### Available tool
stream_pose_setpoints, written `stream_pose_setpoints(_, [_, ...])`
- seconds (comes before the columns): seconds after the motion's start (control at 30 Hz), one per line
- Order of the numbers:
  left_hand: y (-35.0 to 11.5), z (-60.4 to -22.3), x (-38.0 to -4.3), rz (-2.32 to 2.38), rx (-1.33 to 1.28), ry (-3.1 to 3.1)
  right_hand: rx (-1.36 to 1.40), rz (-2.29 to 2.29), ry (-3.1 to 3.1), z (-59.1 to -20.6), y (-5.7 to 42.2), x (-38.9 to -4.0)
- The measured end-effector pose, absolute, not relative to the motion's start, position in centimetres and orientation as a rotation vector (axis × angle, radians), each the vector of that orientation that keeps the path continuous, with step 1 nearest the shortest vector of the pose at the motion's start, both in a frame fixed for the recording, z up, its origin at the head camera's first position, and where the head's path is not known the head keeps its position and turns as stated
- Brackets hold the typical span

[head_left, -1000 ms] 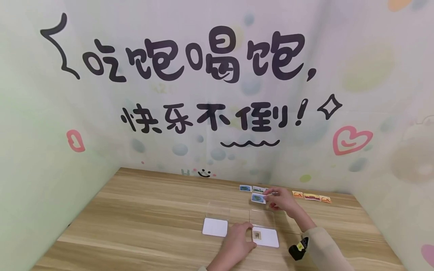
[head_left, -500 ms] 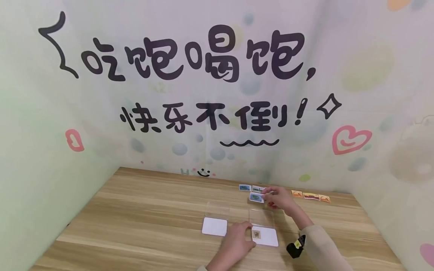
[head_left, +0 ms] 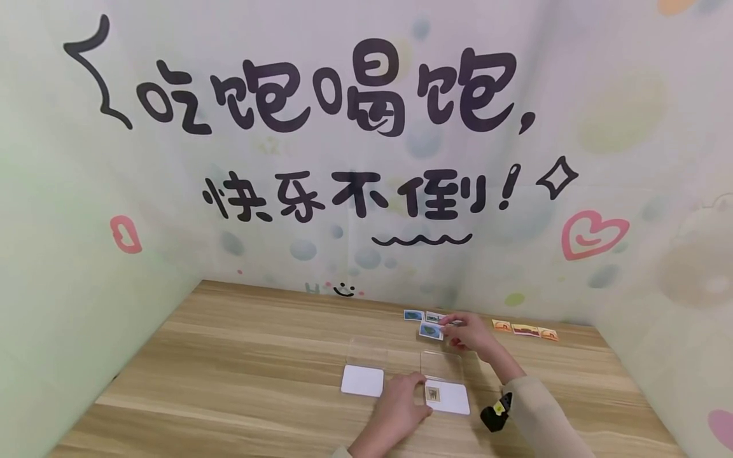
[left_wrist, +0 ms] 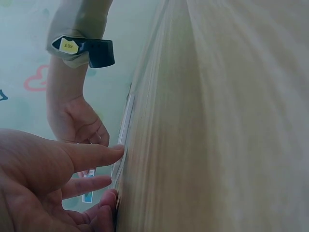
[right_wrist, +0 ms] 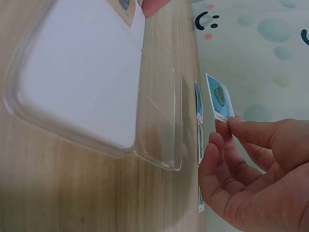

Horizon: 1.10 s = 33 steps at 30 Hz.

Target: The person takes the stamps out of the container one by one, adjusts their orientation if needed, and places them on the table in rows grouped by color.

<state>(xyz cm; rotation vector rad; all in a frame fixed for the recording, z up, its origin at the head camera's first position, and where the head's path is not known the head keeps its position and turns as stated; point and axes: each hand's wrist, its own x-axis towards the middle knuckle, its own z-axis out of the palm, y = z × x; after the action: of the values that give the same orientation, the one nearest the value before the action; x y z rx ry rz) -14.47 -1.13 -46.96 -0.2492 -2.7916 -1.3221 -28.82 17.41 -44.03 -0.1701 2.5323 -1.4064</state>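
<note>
Your left hand [head_left: 399, 405] has its fingers apart, touching the left edge of a glossy, round-cornered clear plastic case [head_left: 441, 366] with a smooth white card [head_left: 454, 397], on the streaky wood-grain bench [head_left: 258, 369]. Beyond, your right hand [head_left: 476, 334] pinches a thin rectangular stamp [head_left: 430, 330] by its right end, above the bench, long axis running left to right, its white-bordered face, green on blue, towards you.

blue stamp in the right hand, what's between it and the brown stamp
In the head view, a strip of bare tabletop, then the open clear lid.
</note>
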Motion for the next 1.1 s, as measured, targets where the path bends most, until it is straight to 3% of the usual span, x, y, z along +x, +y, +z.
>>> stream_pose_setpoints(1.1, [-0.99,-47.31,-14.69,-1.305,-0.227,-2.794,-0.218,-1.462,2.500,-43.76,16.79,-29.18])
